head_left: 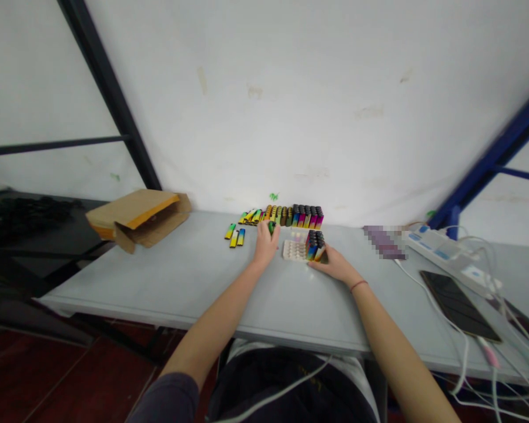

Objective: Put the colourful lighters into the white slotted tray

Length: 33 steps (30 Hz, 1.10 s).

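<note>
My left hand [265, 239] is closed on a small green-and-dark tube [271, 226], just left of a white tray [294, 251] with rows of round hollows. My right hand [335, 264] is wrapped around the right end of this tray, its fingers against a block of upright colour-gradient tubes [315, 245] with dark tops. The tray's left part shows bare hollows. Behind stand more upright tubes [307, 217] with black tops, beside yellowish ones [278, 215]. Loose yellow, green and blue tubes [234, 238] lie to the left, and a pile of similar ones [250, 217] lies farther back.
An open cardboard box [136, 214] lies at the table's left end. To the right are a power strip [452, 258], a dark phone [461, 305], a blurred purple item [384, 242] and several white cables. A white wall [291, 106] rises behind the grey table [180, 282].
</note>
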{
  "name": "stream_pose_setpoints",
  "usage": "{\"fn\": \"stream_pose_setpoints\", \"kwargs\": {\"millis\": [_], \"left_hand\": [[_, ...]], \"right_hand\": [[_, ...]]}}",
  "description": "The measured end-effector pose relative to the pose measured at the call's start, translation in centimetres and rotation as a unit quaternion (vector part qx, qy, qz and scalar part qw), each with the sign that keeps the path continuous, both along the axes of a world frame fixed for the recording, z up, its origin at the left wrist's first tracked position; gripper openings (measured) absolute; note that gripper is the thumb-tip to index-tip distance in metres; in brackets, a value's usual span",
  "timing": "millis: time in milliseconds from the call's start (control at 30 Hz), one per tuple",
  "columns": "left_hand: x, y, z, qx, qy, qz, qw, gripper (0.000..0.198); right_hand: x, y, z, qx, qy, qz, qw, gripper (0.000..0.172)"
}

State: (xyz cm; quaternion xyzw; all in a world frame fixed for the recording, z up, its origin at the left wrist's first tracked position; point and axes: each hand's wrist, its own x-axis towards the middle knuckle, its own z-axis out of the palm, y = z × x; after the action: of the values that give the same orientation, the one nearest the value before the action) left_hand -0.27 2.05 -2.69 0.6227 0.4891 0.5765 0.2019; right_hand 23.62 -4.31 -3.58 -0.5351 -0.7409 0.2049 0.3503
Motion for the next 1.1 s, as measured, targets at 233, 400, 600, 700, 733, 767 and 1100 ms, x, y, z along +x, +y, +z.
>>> {"fn": "stream_pose_setpoints", "kwargs": {"millis": [233,400,600,700,733,767,1100], "left_hand": [[0.0,-0.2,0.8,0.049,0.078,-0.047,0.995,0.031],[1.2,-0.5,0.0,0.023,0.054,-0.137,0.989,0.030],[2.6,-0.6,-0.8,-0.006,0.048,-0.164,0.985,0.027],[2.8,-0.6,-0.9,-0.018,0.068,-0.176,0.982,0.027],[2.8,-0.6,-0.9,-0.019,0.077,-0.180,0.980,0.027],[2.8,-0.6,-1.0,-0.016,0.087,-0.184,0.979,0.028],[3.1,-1.4,-0.5,0.002,0.172,-0.178,0.969,0.034]], "right_hand": [[-0.2,-0.3,0.4,-0.004,0.003,-0.002,1.000,0.057],[-0.2,-0.2,0.3,0.007,-0.005,-0.008,1.000,0.056],[-0.1,0.0,-0.1,0.016,-0.033,-0.021,0.999,0.061],[0.0,0.1,-0.2,0.019,-0.042,-0.016,0.999,0.062],[0.0,0.1,-0.3,0.018,-0.043,-0.014,0.999,0.062],[0.0,0.1,-0.3,0.017,-0.043,-0.012,0.999,0.062],[-0.2,0.0,0.0,0.024,-0.046,-0.014,0.999,0.062]]}}
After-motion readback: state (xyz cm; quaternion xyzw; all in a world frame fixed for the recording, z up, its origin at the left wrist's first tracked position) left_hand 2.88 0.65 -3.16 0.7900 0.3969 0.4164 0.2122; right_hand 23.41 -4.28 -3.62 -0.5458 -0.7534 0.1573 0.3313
